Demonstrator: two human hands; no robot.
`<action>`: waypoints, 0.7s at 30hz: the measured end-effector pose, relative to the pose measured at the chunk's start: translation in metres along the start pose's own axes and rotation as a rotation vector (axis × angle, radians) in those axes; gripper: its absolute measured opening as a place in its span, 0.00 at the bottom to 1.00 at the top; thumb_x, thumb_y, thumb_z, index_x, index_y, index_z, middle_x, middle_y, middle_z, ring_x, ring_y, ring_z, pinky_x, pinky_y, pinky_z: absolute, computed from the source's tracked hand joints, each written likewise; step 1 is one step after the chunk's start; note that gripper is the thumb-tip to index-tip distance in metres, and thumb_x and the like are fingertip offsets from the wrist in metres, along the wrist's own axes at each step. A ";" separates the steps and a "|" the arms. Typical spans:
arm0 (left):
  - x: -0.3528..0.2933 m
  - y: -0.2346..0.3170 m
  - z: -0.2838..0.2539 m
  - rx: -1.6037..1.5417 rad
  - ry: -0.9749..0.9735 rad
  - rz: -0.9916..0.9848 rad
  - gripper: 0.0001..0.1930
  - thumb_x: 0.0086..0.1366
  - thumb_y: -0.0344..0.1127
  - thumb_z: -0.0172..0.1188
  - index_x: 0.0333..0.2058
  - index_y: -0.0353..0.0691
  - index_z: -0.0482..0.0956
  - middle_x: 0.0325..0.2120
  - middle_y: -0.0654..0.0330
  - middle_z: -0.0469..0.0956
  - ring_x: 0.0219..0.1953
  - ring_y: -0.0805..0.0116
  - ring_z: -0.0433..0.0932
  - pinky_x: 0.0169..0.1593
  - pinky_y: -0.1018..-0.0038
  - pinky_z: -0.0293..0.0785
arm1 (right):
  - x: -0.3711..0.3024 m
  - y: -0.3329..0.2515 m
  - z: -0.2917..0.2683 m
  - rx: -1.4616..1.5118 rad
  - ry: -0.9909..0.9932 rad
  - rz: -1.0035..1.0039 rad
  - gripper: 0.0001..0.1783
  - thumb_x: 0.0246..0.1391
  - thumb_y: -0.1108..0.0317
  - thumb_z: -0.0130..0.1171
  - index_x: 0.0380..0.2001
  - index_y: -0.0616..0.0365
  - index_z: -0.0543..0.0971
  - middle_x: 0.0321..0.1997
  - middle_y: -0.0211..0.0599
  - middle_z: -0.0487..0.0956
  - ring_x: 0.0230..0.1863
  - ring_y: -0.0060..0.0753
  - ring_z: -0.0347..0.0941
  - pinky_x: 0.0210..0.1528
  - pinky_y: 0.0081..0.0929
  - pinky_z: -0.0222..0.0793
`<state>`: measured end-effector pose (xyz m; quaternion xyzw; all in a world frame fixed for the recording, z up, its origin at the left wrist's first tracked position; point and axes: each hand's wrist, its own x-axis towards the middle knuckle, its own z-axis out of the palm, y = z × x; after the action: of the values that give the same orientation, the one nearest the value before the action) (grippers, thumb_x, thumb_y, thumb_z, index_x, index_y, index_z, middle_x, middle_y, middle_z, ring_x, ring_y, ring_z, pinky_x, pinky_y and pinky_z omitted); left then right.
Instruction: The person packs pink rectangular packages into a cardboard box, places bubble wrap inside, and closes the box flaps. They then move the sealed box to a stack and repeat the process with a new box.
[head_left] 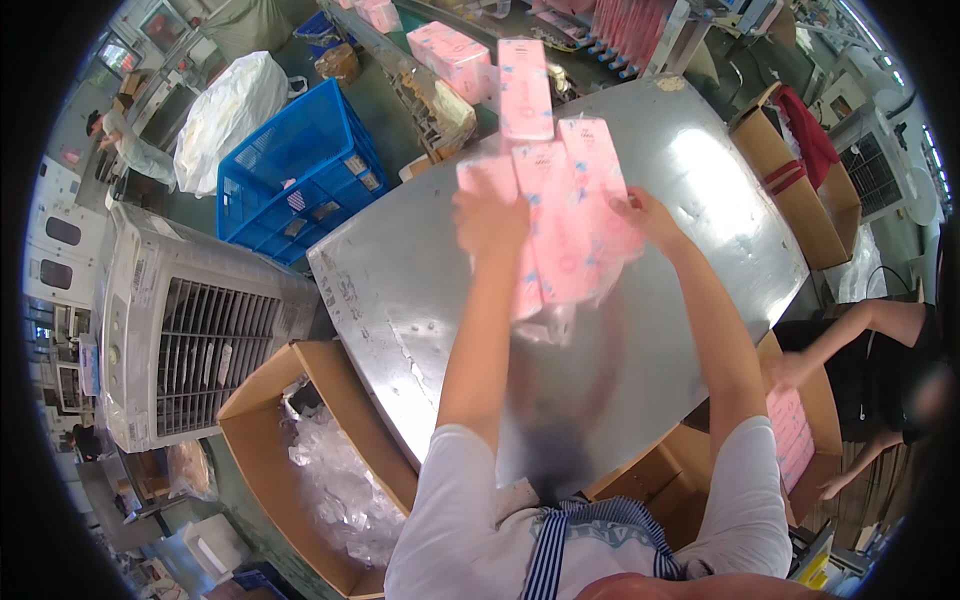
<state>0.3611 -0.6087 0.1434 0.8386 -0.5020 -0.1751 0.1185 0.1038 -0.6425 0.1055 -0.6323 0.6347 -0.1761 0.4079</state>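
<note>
Several pink tissue packs (572, 238) with small blue marks lie side by side at the far side of the metal table (700, 250). My left hand (490, 222) is slightly blurred, its fingers closed over the leftmost pack (487, 178). On the other side, my right hand (648, 214) presses thumb and fingers against the edge of the rightmost pack (598, 195). The group is squeezed between both hands. Clear plastic film (550, 328) sticks out at its near end. Another pink pack (525, 88) extends beyond the group at the table's far edge.
More pink packs (448, 58) sit on the conveyor beyond. A blue crate (300, 165) and an air cooler (215, 350) stand left. A carton of clear plastic scraps (340, 480) is near left. At right, a co-worker's hand (790, 372) reaches over a carton of pink packs (792, 440).
</note>
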 end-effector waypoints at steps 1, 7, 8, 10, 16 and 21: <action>-0.017 -0.015 -0.012 0.013 -0.022 -0.037 0.45 0.55 0.57 0.55 0.66 0.45 0.47 0.54 0.41 0.60 0.51 0.44 0.69 0.47 0.58 0.73 | -0.011 0.008 0.008 -0.039 -0.102 0.001 0.37 0.50 0.42 0.58 0.56 0.57 0.68 0.41 0.42 0.79 0.42 0.38 0.76 0.45 0.34 0.70; -0.142 -0.162 -0.034 0.141 0.149 -0.091 0.43 0.57 0.51 0.55 0.65 0.37 0.48 0.51 0.36 0.61 0.46 0.39 0.69 0.46 0.55 0.71 | -0.146 -0.027 0.079 0.130 -0.584 -0.229 0.28 0.52 0.52 0.57 0.53 0.55 0.69 0.40 0.41 0.79 0.40 0.40 0.76 0.44 0.37 0.70; -0.163 -0.185 -0.042 0.201 0.154 -0.092 0.41 0.58 0.49 0.55 0.65 0.38 0.47 0.52 0.37 0.61 0.47 0.39 0.69 0.47 0.55 0.70 | -0.154 -0.031 0.090 0.194 -0.710 -0.234 0.27 0.51 0.55 0.58 0.52 0.56 0.69 0.39 0.42 0.79 0.40 0.42 0.76 0.44 0.38 0.70; -0.194 -0.207 -0.062 0.127 0.048 -0.208 0.42 0.59 0.51 0.55 0.65 0.38 0.46 0.55 0.36 0.58 0.51 0.38 0.67 0.52 0.56 0.68 | -0.146 -0.052 0.101 -0.137 -0.635 -0.459 0.27 0.49 0.58 0.60 0.51 0.57 0.69 0.41 0.42 0.78 0.43 0.45 0.74 0.46 0.40 0.68; -0.168 -0.224 -0.061 0.281 0.269 0.247 0.38 0.57 0.53 0.59 0.60 0.37 0.60 0.59 0.38 0.57 0.60 0.42 0.60 0.59 0.56 0.59 | -0.037 -0.109 0.108 -0.575 0.501 -0.593 0.22 0.42 0.61 0.63 0.44 0.45 0.75 0.59 0.37 0.66 0.62 0.45 0.57 0.58 0.60 0.52; -0.049 -0.095 -0.059 -0.009 0.278 0.767 0.26 0.55 0.36 0.62 0.54 0.42 0.71 0.56 0.51 0.67 0.56 0.49 0.67 0.56 0.59 0.64 | -0.048 -0.076 0.098 -0.729 0.309 -0.706 0.15 0.40 0.63 0.63 0.37 0.45 0.79 0.59 0.34 0.64 0.62 0.41 0.56 0.62 0.67 0.43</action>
<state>0.4400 -0.5194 0.1703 0.6058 -0.7567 -0.0055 0.2457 0.2200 -0.5793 0.1166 -0.8750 0.4558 -0.1617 -0.0209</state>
